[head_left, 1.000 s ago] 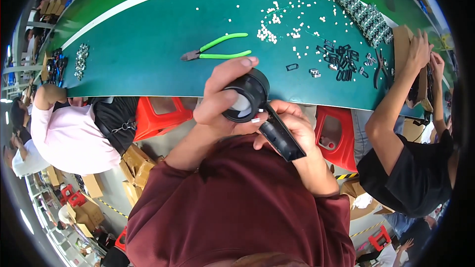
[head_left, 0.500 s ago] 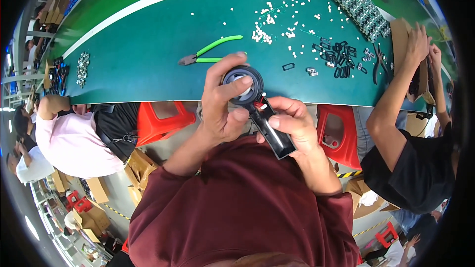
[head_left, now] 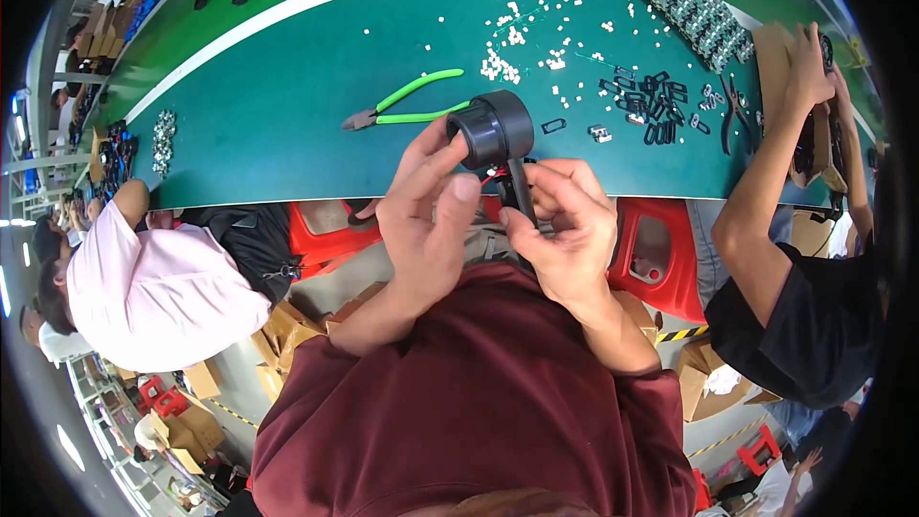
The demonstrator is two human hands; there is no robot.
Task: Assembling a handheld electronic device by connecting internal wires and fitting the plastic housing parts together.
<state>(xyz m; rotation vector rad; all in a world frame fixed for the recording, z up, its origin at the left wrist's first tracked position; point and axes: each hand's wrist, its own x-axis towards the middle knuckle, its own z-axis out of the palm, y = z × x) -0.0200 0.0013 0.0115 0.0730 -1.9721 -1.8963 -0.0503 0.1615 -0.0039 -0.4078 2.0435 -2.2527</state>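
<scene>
Device [head_left: 504, 134], black, one: held up at worktop's [head_left: 278, 148] near edge. My right hand [head_left: 574, 235]: fingers pinching its handle [head_left: 519, 193]. My left hand [head_left: 421, 225]: fingers at its round head [head_left: 512, 120], thumb apart; grip, I cannot tell. Risk: exposed red wire [head_left: 493, 172], liable to snag or strain should head twist against handle.

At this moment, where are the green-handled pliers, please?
In the head view, the green-handled pliers lie on the green table, left of centre, just beyond the left hand, handles toward the right.
</scene>
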